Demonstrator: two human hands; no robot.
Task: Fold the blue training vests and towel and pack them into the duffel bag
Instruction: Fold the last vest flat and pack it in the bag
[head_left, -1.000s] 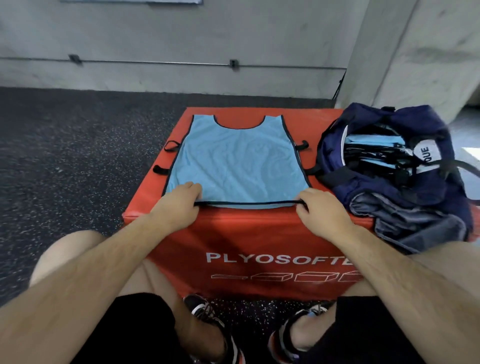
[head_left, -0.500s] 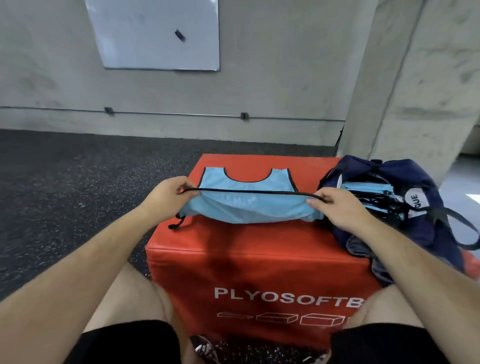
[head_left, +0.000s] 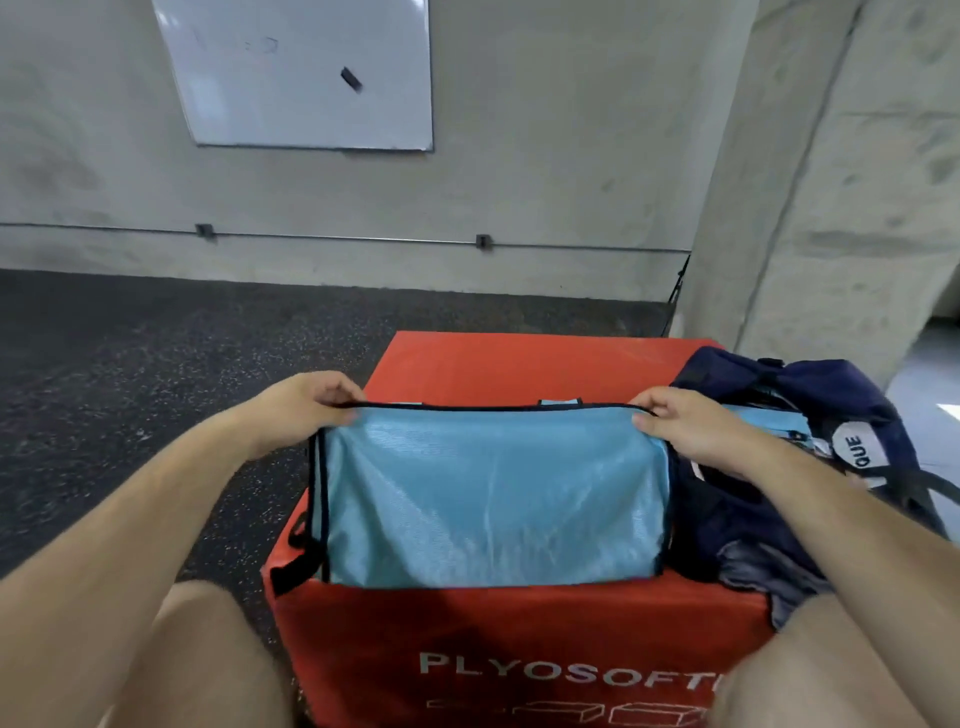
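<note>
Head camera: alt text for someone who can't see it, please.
The left hand and right hand pinch the edge of a blue vest folded over on a red box. A navy bag sits open at right.

Item 1, head camera: I log it as worn on the person's head, facing forward and down, near the red plyo box surface. The blue training vest sits mid-frame. The left forearm and right forearm enter from the lower corners. The whiteboard and concrete wall fill the top.
</note>
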